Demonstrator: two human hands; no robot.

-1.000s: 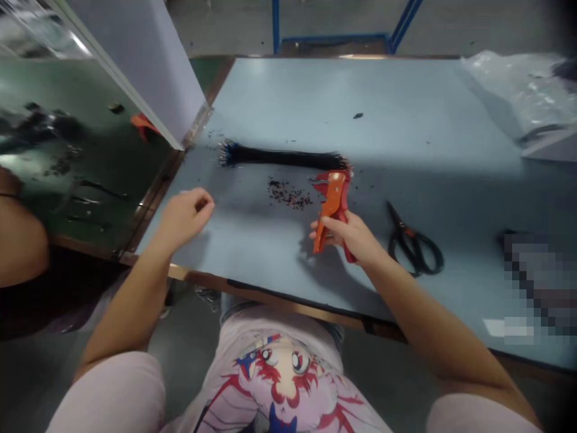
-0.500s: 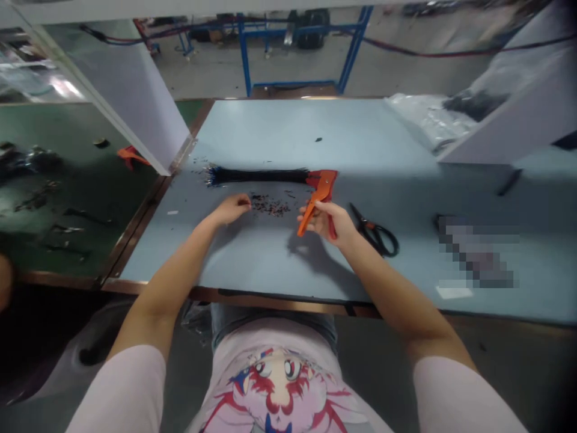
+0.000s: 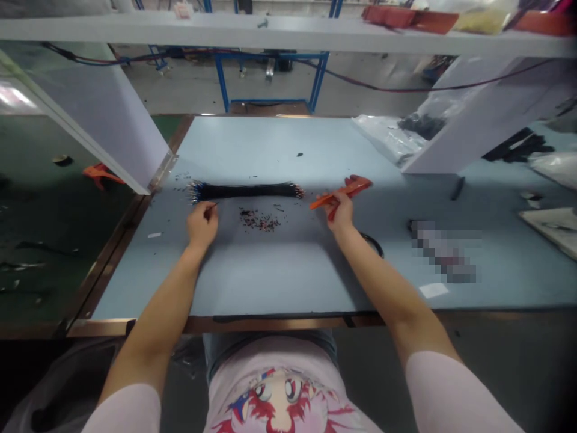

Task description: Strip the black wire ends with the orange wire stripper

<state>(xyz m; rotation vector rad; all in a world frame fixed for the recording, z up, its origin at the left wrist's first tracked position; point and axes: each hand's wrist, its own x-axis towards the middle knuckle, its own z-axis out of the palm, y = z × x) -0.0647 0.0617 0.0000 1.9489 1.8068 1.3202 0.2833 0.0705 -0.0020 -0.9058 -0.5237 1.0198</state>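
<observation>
Right hand (image 3: 341, 210) grips orange-red tool (image 3: 359, 184) beside black wire bundle (image 3: 252, 191)

Head view: The wire bundle lies straight across the pale blue table (image 3: 252, 270), its left end showing blue and bare metallic tips, its right end reddish ones. The right hand, to the right of the bundle, has its fingers wrapped around the handles of the tool, whose head points away to the right, apart from the wires. The left hand (image 3: 202, 227) is just below the bundle's left end, fingers curled inward; a thin dark strand shows at the fingertips, but whether they pinch it cannot be told.

Between the hands, below the bundle, lies a scatter of small dark and reddish scraps (image 3: 261, 221). A black curved handle (image 3: 373, 243) shows partly behind the right forearm. Farther right are a pixelated object (image 3: 444, 252) and a white slip (image 3: 433, 290). A clear plastic bag (image 3: 390, 137) lies at the back, near a white upright panel (image 3: 464, 129). A white shelf (image 3: 270, 37) spans the top.
</observation>
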